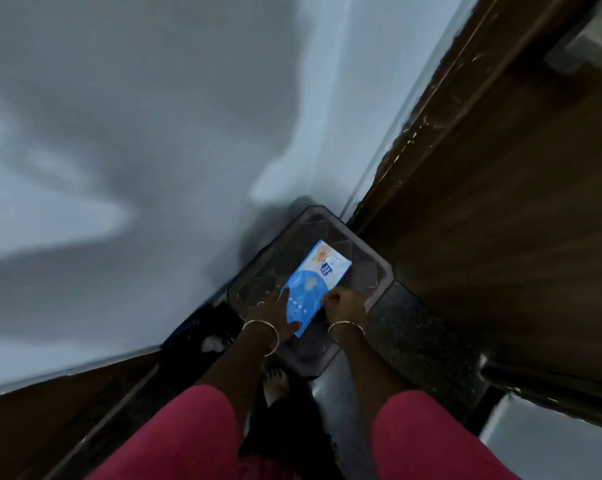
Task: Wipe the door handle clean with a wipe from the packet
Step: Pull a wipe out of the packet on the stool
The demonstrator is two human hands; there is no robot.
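Looking down from largest to smallest, we see a pale wall (136,133) filling the view from nine to twelve o'clock, then a brown wooden door (500,209) running along three o'clock, with what seems to be the door handle (583,46), blurred, far up at one o'clock. Below, a dark stool (372,271) serves as our surface in the corner. On it lies the blue packet (310,285), its long axis running from seven o'clock up to one o'clock. Our left hand (275,313) lies flat with fingers spread on the packet's near left edge, pinning it. Our right hand (344,303) is curled together at the packet's near right edge, apparently pinching something there; we cannot tell whether it is a flap or a wipe. We judge the right hand nearer the opening, with the handle well apart, up and right.
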